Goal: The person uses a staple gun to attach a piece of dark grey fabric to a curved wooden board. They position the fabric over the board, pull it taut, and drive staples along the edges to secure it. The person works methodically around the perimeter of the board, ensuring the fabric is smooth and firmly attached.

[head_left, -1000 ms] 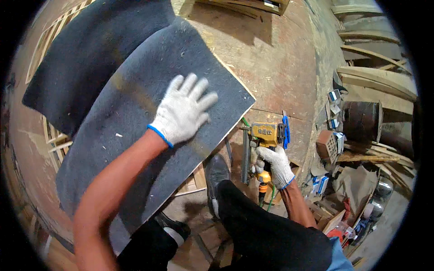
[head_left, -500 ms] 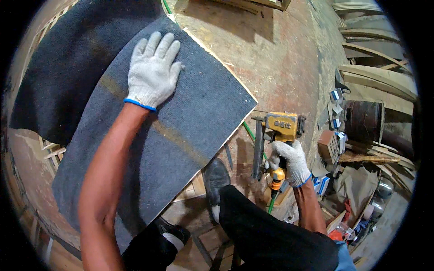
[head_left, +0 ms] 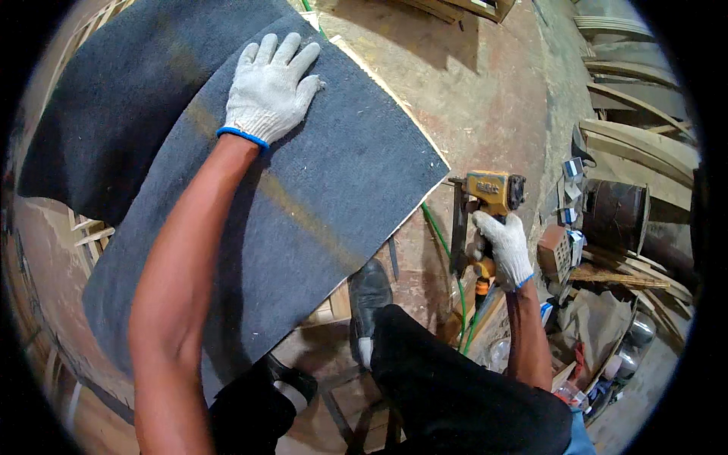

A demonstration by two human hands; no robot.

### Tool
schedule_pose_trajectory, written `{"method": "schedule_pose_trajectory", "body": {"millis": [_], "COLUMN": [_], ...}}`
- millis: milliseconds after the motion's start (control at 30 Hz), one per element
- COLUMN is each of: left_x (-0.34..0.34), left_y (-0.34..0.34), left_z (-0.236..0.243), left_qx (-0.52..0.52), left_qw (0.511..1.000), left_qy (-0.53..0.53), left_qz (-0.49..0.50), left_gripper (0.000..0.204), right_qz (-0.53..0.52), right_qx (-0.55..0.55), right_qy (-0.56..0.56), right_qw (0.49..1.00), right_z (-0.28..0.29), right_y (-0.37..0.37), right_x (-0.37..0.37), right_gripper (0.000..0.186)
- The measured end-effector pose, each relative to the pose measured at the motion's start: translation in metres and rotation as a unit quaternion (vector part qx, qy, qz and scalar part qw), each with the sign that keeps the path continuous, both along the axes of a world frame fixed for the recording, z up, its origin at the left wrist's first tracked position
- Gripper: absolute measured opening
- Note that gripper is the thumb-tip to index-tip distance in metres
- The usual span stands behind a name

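On the grey cloth, the left hand lies flat and spread, near the far edge. Just right of the cloth's right corner, the right hand, the closer one, grips the staple gun, its magazine running near to far.

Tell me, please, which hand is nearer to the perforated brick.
Right. The right hand, gripping the yellow tool, is just left of the brick; the left hand, flat on the grey fabric, is much farther left.

Grey fabric bears a yellowish stripe; the nail gun is yellow and black.
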State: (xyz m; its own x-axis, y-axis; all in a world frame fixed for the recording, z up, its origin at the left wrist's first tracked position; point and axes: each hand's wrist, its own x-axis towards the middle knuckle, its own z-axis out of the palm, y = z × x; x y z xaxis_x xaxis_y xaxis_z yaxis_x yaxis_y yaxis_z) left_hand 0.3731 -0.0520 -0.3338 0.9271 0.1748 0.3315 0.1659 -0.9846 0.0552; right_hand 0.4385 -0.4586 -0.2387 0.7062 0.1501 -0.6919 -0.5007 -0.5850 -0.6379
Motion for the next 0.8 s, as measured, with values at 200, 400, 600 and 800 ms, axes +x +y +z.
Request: {"method": "schedule_pose_trajectory", "body": {"millis": [200,400,600,800], "left_x": [0.014,0.004,-0.051,-0.145], "left_y": [-0.006,0.003,-0.037,-0.071], "left_z": [0.0,-0.004,0.016,0.074], "left_qx": [-0.009,0.001,-0.081,-0.157], "left_qw": [0.998,0.991,0.995,0.984], "left_qy": [-0.066,-0.136,-0.056,0.052], "left_qz": [-0.017,-0.011,0.012,-0.071], "left_gripper": [0.046,0.038,0.037,0.054], "right_qz": [0.253,0.184,0.182,0.105], "right_qx": [-0.369,-0.028,-0.033,0.035], "right_qy": [-0.291,-0.274,-0.017,-0.028], "right_qw": [0.846,0.943,0.983,0.993], "right_z": [-0.086,-0.078,-0.08,-0.112], "right_y": [-0.035,0.056,0.124,0.005], "right_x": [0.058,0.076,0.041,-0.004], "right_gripper": [0.039,0.043,0.06,0.053]}}
